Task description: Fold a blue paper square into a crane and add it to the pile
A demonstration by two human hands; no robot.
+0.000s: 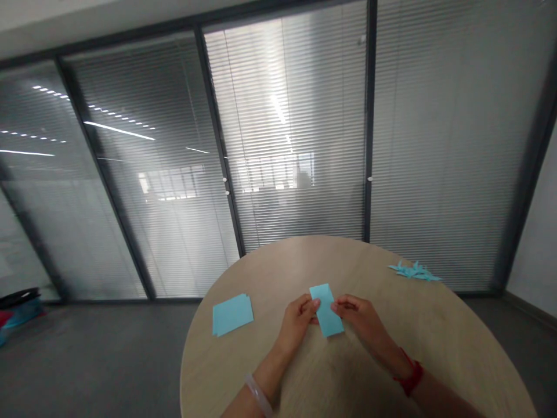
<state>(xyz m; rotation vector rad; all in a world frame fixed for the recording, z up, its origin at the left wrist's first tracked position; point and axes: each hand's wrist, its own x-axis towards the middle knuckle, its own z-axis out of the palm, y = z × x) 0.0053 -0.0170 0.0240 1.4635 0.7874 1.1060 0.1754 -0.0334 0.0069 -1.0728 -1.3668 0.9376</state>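
Note:
Between my two hands is a light blue piece of paper [327, 313], a narrow upright rectangle that looks folded, held just over the table. My left hand [299, 316] pinches its left edge, thumb on the front and fingers behind. On the opposite side, my right hand [354, 310] grips the right edge between thumb and fingertips. To the left lies a small stack of light blue paper sheets [232, 314], slightly fanned. Far to the right, a pile of folded blue paper pieces [415, 271] with pointed ends rests near the table's edge.
The round wooden table [282, 261] stands close to a glass partition with blinds [296, 145] and dark frames. Grey floor [122, 354] surrounds it. At the far left, a dark and blue bag-like item [21, 307] sits on the floor.

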